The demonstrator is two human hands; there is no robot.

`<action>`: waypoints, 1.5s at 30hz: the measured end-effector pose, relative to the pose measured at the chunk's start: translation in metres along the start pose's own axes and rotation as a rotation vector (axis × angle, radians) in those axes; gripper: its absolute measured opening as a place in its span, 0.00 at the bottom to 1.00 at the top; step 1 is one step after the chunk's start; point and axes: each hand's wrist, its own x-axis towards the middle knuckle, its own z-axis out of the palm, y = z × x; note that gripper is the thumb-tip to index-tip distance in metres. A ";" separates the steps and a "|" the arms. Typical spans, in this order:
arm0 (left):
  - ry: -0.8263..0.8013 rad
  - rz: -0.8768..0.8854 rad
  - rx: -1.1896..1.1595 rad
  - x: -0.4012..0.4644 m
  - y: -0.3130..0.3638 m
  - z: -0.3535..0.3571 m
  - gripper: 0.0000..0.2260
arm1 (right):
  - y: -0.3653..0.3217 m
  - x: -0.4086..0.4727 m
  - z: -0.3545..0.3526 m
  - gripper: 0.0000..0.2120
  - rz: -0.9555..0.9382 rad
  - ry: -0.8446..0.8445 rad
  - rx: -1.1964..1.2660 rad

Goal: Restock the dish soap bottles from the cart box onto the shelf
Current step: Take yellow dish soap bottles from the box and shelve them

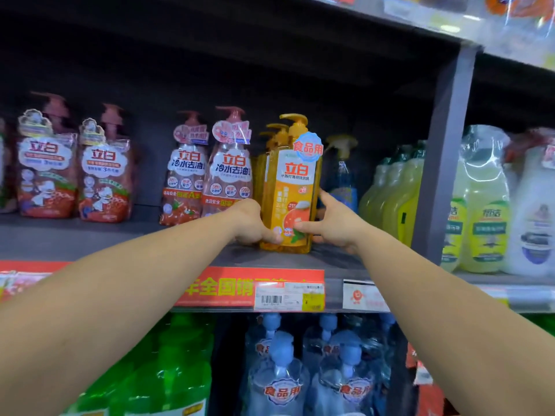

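An orange dish soap bottle [292, 193] with a yellow pump stands upright at the front of the grey shelf [120, 238]. More orange bottles stand in a row behind it. My left hand [250, 223] grips its lower left side, thumb on the label. My right hand [333, 223] holds its lower right side, thumb across the front and fingers reaching behind. The cart box is out of view.
Pink soap bottles [222, 172] stand just left of the orange row and a blue spray bottle [342, 172] just right. Yellow-green bottles [390, 196] fill the right end beside a grey upright [444, 163]. Green and blue bottles [282, 370] sit on the shelf below.
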 end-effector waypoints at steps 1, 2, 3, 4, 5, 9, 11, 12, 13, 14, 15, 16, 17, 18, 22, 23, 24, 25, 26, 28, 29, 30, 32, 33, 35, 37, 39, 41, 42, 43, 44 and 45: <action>0.004 0.005 0.018 -0.001 0.000 0.000 0.22 | 0.000 0.001 0.000 0.37 -0.006 -0.007 0.001; 0.004 0.007 0.033 -0.001 0.000 0.000 0.22 | 0.000 0.002 0.000 0.37 -0.009 -0.016 0.002; 0.001 0.014 0.043 -0.002 0.000 0.000 0.22 | 0.001 0.003 0.000 0.38 -0.012 -0.021 0.007; 0.000 0.020 0.043 -0.003 0.000 0.000 0.22 | 0.003 0.004 -0.001 0.38 -0.018 -0.018 0.014; 0.004 0.021 0.037 -0.004 0.000 0.000 0.22 | 0.003 0.003 -0.002 0.38 -0.027 -0.014 0.018; 0.023 0.010 0.029 -0.005 -0.002 0.003 0.24 | 0.001 -0.003 -0.001 0.40 -0.017 -0.008 -0.005; 0.011 0.000 0.063 -0.009 -0.002 0.002 0.26 | -0.007 -0.007 0.004 0.46 0.005 0.124 -0.092; 0.019 0.002 0.083 -0.012 -0.003 0.000 0.27 | -0.014 -0.009 0.008 0.46 -0.032 0.257 -0.173; 0.055 0.002 0.096 -0.018 -0.005 -0.004 0.27 | -0.022 -0.012 0.015 0.44 -0.132 0.402 -0.250; 0.125 -0.003 0.094 -0.026 -0.008 -0.010 0.27 | -0.032 -0.016 0.024 0.40 -0.277 0.512 -0.296; 0.217 -0.014 0.093 -0.035 -0.014 -0.017 0.25 | -0.044 -0.020 0.038 0.36 -0.401 0.549 -0.318; 0.313 -0.032 0.109 -0.047 -0.023 -0.027 0.24 | -0.056 -0.024 0.055 0.34 -0.492 0.516 -0.351; 0.399 -0.053 0.146 -0.061 -0.034 -0.039 0.23 | -0.066 -0.025 0.076 0.32 -0.556 0.448 -0.402; 0.467 -0.076 0.202 -0.077 -0.048 -0.051 0.23 | -0.076 -0.028 0.099 0.32 -0.597 0.367 -0.457; 0.591 -0.294 0.477 -0.164 -0.128 -0.103 0.21 | -0.125 -0.046 0.206 0.32 -0.656 0.073 -0.524; 0.595 -0.374 0.544 -0.191 -0.152 -0.116 0.22 | -0.141 -0.054 0.237 0.32 -0.686 0.019 -0.524; 0.593 -0.454 0.595 -0.221 -0.174 -0.128 0.25 | -0.158 -0.064 0.269 0.32 -0.716 -0.033 -0.516; 0.586 -0.532 0.624 -0.251 -0.198 -0.141 0.28 | -0.177 -0.076 0.304 0.32 -0.742 -0.091 -0.510; 0.576 -0.605 0.638 -0.284 -0.222 -0.153 0.30 | -0.198 -0.090 0.340 0.32 -0.774 -0.144 -0.503; 0.556 -0.736 0.693 -0.353 -0.270 -0.177 0.31 | -0.240 -0.125 0.417 0.29 -0.848 -0.232 -0.482; 0.556 -0.787 0.736 -0.391 -0.293 -0.190 0.29 | -0.262 -0.145 0.457 0.26 -0.880 -0.275 -0.464; 0.551 -0.841 0.769 -0.429 -0.315 -0.203 0.28 | -0.284 -0.168 0.495 0.24 -0.902 -0.328 -0.439; 0.518 -0.977 0.798 -0.506 -0.351 -0.226 0.28 | -0.326 -0.218 0.568 0.21 -0.915 -0.468 -0.377; 0.493 -1.056 0.798 -0.542 -0.368 -0.237 0.28 | -0.345 -0.242 0.602 0.20 -0.920 -0.535 -0.347; 0.464 -1.199 0.790 -0.608 -0.399 -0.258 0.30 | -0.379 -0.287 0.659 0.19 -0.939 -0.645 -0.293; 0.455 -1.308 0.771 -0.665 -0.428 -0.275 0.30 | -0.406 -0.323 0.709 0.20 -0.954 -0.742 -0.264; 0.464 -1.410 0.731 -0.716 -0.458 -0.289 0.28 | -0.427 -0.352 0.759 0.22 -0.965 -0.824 -0.290; 0.474 -1.491 0.696 -0.758 -0.487 -0.298 0.27 | -0.443 -0.374 0.803 0.23 -0.978 -0.877 -0.302; 0.474 -1.531 0.686 -0.777 -0.504 -0.302 0.27 | -0.451 -0.384 0.830 0.23 -0.993 -0.898 -0.297; 0.467 -1.554 0.683 -0.791 -0.517 -0.304 0.28 | -0.456 -0.391 0.847 0.24 -1.005 -0.917 -0.297; 0.457 -1.572 0.684 -0.800 -0.529 -0.305 0.29 | -0.460 -0.395 0.862 0.25 -1.011 -0.929 -0.299; 0.447 -1.596 0.678 -0.813 -0.548 -0.307 0.30 | -0.466 -0.401 0.886 0.26 -1.019 -0.940 -0.299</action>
